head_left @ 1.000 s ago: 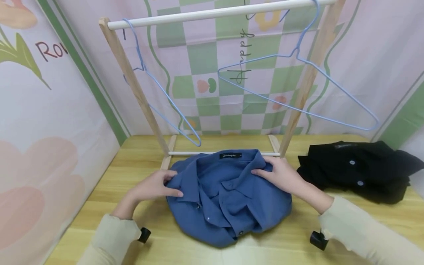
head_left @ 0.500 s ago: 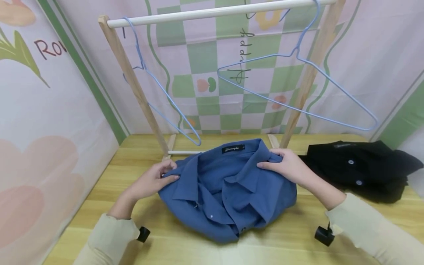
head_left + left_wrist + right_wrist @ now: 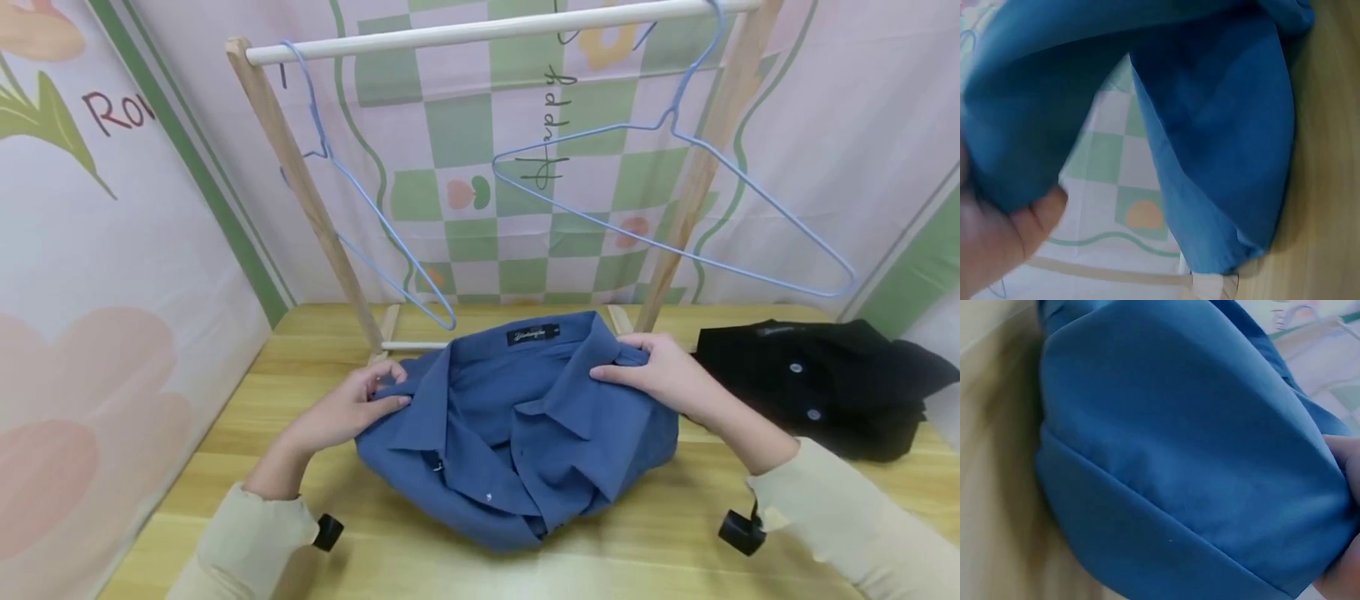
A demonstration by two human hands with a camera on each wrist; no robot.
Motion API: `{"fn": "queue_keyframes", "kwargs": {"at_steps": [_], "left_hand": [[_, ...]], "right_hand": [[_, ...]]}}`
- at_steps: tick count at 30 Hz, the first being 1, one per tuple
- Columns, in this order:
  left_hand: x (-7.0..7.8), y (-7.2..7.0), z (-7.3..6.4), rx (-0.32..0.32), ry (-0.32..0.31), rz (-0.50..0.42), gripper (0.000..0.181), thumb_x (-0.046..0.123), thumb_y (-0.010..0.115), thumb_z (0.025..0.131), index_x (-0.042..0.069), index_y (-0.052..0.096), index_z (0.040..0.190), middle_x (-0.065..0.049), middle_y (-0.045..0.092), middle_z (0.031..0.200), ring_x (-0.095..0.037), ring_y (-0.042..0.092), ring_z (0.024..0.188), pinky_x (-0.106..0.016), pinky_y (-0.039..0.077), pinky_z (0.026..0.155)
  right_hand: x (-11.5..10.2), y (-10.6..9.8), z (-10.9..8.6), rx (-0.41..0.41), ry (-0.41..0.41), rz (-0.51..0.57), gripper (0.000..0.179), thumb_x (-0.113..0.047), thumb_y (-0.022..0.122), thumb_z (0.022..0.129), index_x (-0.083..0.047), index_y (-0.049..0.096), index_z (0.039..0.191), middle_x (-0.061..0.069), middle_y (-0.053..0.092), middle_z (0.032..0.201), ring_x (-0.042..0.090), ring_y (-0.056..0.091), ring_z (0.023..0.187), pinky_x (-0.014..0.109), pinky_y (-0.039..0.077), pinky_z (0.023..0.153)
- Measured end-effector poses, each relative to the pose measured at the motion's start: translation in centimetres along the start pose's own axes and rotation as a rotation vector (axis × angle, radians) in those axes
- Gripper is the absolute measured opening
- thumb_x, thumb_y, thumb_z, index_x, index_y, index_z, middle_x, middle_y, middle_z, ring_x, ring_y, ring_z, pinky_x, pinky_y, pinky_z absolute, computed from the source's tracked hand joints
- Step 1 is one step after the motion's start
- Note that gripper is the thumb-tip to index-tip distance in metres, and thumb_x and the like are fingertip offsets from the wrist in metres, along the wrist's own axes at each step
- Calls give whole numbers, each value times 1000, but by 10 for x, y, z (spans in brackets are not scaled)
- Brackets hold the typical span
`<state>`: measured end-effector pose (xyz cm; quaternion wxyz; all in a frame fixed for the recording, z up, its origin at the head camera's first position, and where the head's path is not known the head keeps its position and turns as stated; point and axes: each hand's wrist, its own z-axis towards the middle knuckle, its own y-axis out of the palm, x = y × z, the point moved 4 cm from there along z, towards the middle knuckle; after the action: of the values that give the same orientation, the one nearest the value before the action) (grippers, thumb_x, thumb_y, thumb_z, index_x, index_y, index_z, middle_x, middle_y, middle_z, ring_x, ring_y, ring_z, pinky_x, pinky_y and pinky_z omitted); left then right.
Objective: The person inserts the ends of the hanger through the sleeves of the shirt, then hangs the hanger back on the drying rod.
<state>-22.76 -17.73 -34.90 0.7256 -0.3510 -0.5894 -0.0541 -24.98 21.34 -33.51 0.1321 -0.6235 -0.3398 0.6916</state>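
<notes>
A blue button-up shirt (image 3: 555, 433) hangs bunched between my two hands over the wooden table, its collar open and a black label at the back of the neck. My left hand (image 3: 352, 408) pinches the shoulder beside the collar, thumb on top. On the other side my right hand (image 3: 667, 373) grips the opposite shoulder between thumb and fingers. Folds of the blue cloth (image 3: 1222, 112) fill much of the left wrist view, with the thumb (image 3: 1038, 215) at its left. In the right wrist view a smooth panel of the shirt (image 3: 1166, 444) covers most of the picture.
Behind the shirt stands a wood and white clothes rack (image 3: 480, 33). Two light blue hangers hang on it, one at the left (image 3: 390, 237) and one at the right (image 3: 675, 246). A folded black shirt (image 3: 817, 383) lies on the table (image 3: 247, 400) at the right.
Both hands have lifted the blue shirt's collar slightly and drawn its shoulders apart. My right hand has shifted right and up, the left a little up. The hangers and black shirt stay put.
</notes>
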Motion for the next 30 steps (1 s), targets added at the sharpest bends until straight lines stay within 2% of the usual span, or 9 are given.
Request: {"fn": "queue_keyframes", "kwargs": {"at_steps": [5,7,10,14,17,20,22,26,30], "left_hand": [[-12,-5,3,221,-65,245,10,5,66,100,8,56,98,-7,60,92,-20,60,78,-35,48,71],[-16,-4,3,273,-96,308,10,7,69,98,10,59,97,-8,63,92,-23,62,81,-39,49,74],[-18,-1,4,317,-117,359,10,10,72,97,11,62,99,-9,68,105,-28,66,100,-46,52,85],[-13,6,5,328,-102,377,10,13,70,98,12,64,105,-7,68,114,-33,64,110,-51,52,90],[-7,11,7,326,-75,421,11,19,70,99,14,67,107,-5,66,110,-30,63,103,-49,52,85],[-3,17,9,326,-69,477,14,28,70,99,16,70,107,-3,66,110,-27,63,103,-48,52,86],[-1,20,9,328,-83,514,22,36,69,99,16,71,108,-3,67,113,-26,63,105,-50,51,89],[5,25,10,328,-161,595,44,54,66,96,15,72,117,-5,65,121,-27,62,110,-59,43,98],[14,32,8,307,-235,724,62,64,73,86,13,72,122,-5,66,111,-25,63,100,-59,46,91]], "right_hand": [[3,16,4,74,-85,-55,39,-34,74,96,-6,73,123,13,71,119,31,65,110,48,52,92],[4,20,4,98,-100,-45,35,-31,74,96,-5,74,120,13,72,118,30,65,108,46,53,90],[3,24,5,119,-117,-41,33,-29,74,97,-4,73,117,13,71,117,30,65,108,45,52,90],[0,25,5,121,-130,-58,35,-30,73,97,-3,71,119,13,70,117,29,65,106,46,51,89],[-2,25,4,116,-135,-68,37,-30,73,97,-4,68,123,13,69,118,28,64,105,46,51,89],[-4,26,3,118,-142,-80,40,-30,73,97,-4,66,126,15,68,121,31,64,107,49,50,91],[-5,26,3,122,-143,-75,44,-31,73,97,-4,63,131,17,66,125,34,62,113,53,48,94],[-6,28,3,134,-136,-64,56,-34,74,96,-4,56,140,21,61,134,41,56,123,59,44,100],[-7,29,3,143,-152,-69,58,-33,74,96,-2,54,141,21,60,134,41,55,124,59,43,101]]}}
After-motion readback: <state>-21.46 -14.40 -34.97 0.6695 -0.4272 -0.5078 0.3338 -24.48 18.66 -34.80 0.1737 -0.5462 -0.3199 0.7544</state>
